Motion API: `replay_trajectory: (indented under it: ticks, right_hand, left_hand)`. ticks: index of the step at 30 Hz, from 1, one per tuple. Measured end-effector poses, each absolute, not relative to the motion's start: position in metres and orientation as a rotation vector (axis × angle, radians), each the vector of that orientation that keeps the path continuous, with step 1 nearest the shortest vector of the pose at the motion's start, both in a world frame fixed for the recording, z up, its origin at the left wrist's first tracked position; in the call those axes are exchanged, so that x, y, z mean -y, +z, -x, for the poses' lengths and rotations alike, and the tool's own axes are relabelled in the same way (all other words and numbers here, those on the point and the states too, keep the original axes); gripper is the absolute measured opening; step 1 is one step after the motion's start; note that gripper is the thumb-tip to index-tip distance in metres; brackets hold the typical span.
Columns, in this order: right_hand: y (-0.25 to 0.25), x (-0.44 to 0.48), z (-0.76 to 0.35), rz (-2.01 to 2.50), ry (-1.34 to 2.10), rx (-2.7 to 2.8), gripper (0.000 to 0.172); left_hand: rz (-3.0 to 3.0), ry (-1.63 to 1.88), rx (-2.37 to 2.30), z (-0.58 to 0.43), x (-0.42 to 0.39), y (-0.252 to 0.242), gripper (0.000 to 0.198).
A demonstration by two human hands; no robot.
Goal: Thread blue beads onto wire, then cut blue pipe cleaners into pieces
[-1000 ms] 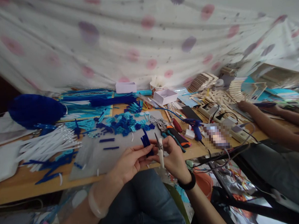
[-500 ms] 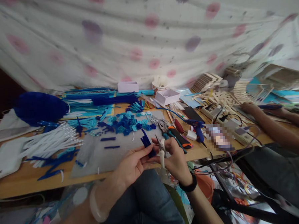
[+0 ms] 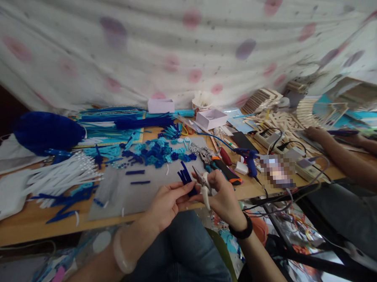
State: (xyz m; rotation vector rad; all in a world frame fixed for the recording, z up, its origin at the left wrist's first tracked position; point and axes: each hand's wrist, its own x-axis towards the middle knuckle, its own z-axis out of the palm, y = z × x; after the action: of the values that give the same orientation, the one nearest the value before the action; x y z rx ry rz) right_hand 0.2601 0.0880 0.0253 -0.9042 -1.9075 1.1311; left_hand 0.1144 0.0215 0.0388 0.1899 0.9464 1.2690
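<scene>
The left hand [image 3: 165, 202] is pinching a small bundle of dark blue fuzzy pipe-cleaner pieces [image 3: 186, 177] above the wooden desk [image 3: 28, 225] edge, while the right hand [image 3: 221, 195] is gripping small white-handled scissors [image 3: 203, 185] just beside it

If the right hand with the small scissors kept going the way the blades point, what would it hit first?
Probably the dark blue piece pinched in the left hand; the scissors in the right hand aim up-left at it, though depth is unclear.

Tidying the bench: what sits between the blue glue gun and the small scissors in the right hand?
In the head view, pliers with black-and-orange handles lie between the glue gun and the scissors.
</scene>
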Motion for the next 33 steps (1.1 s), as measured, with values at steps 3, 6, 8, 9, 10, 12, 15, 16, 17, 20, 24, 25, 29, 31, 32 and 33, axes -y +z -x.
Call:
replay_trajectory:
  ticks: [3,6,8,9,10,12,15,16,17,20,24,25,29,31,32,33]
  right_hand:
    - [0.025,-0.088,-0.259,0.888,1.14,1.885,0.045]
    - [0.023,-0.09,-0.261,0.876,1.248,1.86,0.05]
    - [0.022,-0.095,-0.265,0.857,1.392,1.847,0.055]
    - [0.022,-0.098,-0.268,0.847,1.475,1.85,0.057]
    - [0.023,-0.101,-0.272,0.841,1.544,1.866,0.059]
    - [0.027,-0.109,-0.28,0.848,1.575,1.984,0.06]
    - [0.034,-0.116,-0.288,0.889,1.346,2.281,0.059]
    - [0.035,-0.117,-0.289,0.894,1.265,2.363,0.059]
    - [0.037,-0.118,-0.289,0.889,1.216,2.427,0.06]
    - [0.041,-0.117,-0.283,0.816,1.243,2.526,0.066]
    - [0.048,-0.117,-0.273,0.732,1.368,2.549,0.07]
    - [0.05,-0.117,-0.272,0.706,1.401,2.549,0.07]
    - [0.056,-0.118,-0.268,0.651,1.517,2.531,0.068]
    - [0.057,-0.118,-0.268,0.663,1.526,2.534,0.067]
    - [0.057,-0.118,-0.268,0.668,1.522,2.538,0.067]
    - [0.057,-0.118,-0.268,0.668,1.517,2.542,0.066]
  left_hand:
    - [-0.223,1.277,-0.938,-0.116,-0.022,0.04,0.019]
    - [-0.279,1.25,-0.942,-0.115,-0.02,0.041,0.034]
    - [-0.347,1.213,-0.989,-0.108,-0.021,0.041,0.037]
    - [-0.395,1.196,-1.034,-0.103,-0.021,0.042,0.036]
    - [-0.453,1.18,-1.092,-0.097,-0.022,0.043,0.033]
    - [-0.59,1.122,-1.226,-0.081,-0.025,0.046,0.026]
    - [-0.776,0.982,-1.352,-0.059,-0.029,0.056,0.018]
    - [-0.818,0.944,-1.364,-0.053,-0.03,0.06,0.017]
    - [-0.849,0.911,-1.369,-0.048,-0.031,0.064,0.016]
    - [-0.923,0.831,-1.355,-0.04,-0.033,0.071,0.014]
    - [-0.998,0.721,-1.326,-0.037,-0.035,0.072,0.013]
    - [-1.006,0.705,-1.322,-0.037,-0.035,0.072,0.013]
    - [-1.017,0.676,-1.314,-0.036,-0.036,0.073,0.012]
    - [-1.032,0.672,-1.324,-0.037,-0.037,0.075,0.011]
    - [-1.039,0.672,-1.333,-0.038,-0.037,0.076,0.011]
    - [-1.044,0.671,-1.342,-0.039,-0.038,0.077,0.011]
